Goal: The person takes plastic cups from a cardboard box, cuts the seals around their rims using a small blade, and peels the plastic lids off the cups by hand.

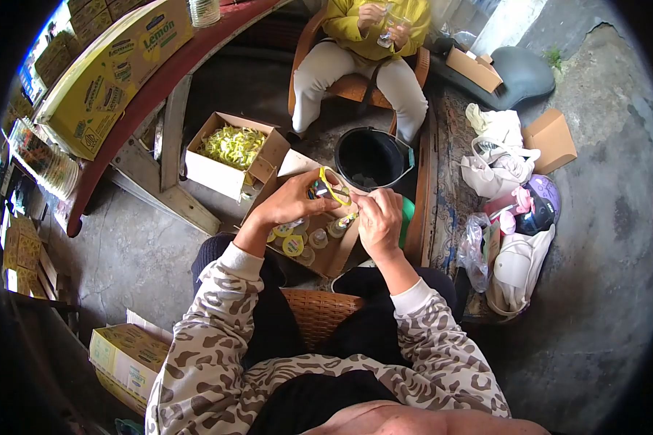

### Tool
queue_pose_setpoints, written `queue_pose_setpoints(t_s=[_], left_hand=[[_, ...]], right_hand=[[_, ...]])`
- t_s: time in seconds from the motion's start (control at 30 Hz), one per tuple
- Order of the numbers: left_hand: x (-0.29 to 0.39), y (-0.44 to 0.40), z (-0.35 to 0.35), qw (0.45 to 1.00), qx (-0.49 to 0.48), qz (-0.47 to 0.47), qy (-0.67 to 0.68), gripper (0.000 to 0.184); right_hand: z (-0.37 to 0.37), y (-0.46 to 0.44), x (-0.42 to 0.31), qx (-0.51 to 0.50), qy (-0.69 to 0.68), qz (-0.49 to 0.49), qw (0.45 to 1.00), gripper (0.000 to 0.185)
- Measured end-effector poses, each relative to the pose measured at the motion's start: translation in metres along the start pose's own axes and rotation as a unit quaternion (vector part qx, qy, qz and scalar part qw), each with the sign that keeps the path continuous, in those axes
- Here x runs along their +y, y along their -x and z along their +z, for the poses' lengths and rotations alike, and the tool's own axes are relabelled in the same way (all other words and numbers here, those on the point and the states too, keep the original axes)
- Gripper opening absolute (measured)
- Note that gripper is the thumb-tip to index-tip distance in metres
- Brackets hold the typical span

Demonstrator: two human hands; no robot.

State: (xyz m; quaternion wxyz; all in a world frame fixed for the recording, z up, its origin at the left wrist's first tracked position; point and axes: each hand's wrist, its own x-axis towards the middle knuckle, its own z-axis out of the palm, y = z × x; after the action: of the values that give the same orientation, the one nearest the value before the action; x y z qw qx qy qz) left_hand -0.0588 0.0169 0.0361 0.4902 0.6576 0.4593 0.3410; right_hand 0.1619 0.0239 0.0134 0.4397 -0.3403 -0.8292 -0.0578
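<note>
My left hand [297, 200] curls round yellow-rimmed cup [327, 186], held above open carton [343, 255]. My right hand [381, 217] pinches narrow beside it; can't tell what's between fingertips. Step looks like working cup's edge; next move calls for steady left, light controlled right.

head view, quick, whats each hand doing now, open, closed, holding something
Left hand: closed around a yellow-rimmed cup.
Right hand: closed in a pinch by the cup; anything held cannot be made out.
</note>
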Motion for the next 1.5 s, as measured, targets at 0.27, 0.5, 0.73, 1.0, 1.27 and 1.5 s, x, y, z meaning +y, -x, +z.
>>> queue_pose_setpoints(t_s=[0.27,0.5,0.73,1.0,1.27,1.5], left_hand=[[-0.007,0.0,0.0,0.992,-0.019,-0.054,0.114,0.055],[-0.008,-0.002,0.003,0.992,0.099,0.07,-0.038,0.058],[-0.009,-0.004,0.006,0.981,0.128,0.106,-0.099,0.062],[-0.006,-0.003,0.007,0.974,0.171,0.104,-0.109,0.062],[-0.011,-0.005,0.011,0.973,0.175,0.114,-0.101,0.062],[-0.005,-0.004,0.013,0.978,0.158,0.083,-0.105,0.065]], right_hand=[[0.006,0.001,-0.005,0.014,-0.023,0.055,0.998,0.016],[0.012,0.005,0.01,0.001,-0.043,0.141,0.989,0.014],[0.012,0.006,0.009,-0.003,-0.058,0.166,0.984,0.015],[0.011,0.004,0.009,0.01,-0.084,0.186,0.979,0.028],[0.016,0.009,0.009,0.021,-0.093,0.169,0.981,0.025],[0.017,0.009,0.01,-0.006,-0.077,0.151,0.986,0.022]])
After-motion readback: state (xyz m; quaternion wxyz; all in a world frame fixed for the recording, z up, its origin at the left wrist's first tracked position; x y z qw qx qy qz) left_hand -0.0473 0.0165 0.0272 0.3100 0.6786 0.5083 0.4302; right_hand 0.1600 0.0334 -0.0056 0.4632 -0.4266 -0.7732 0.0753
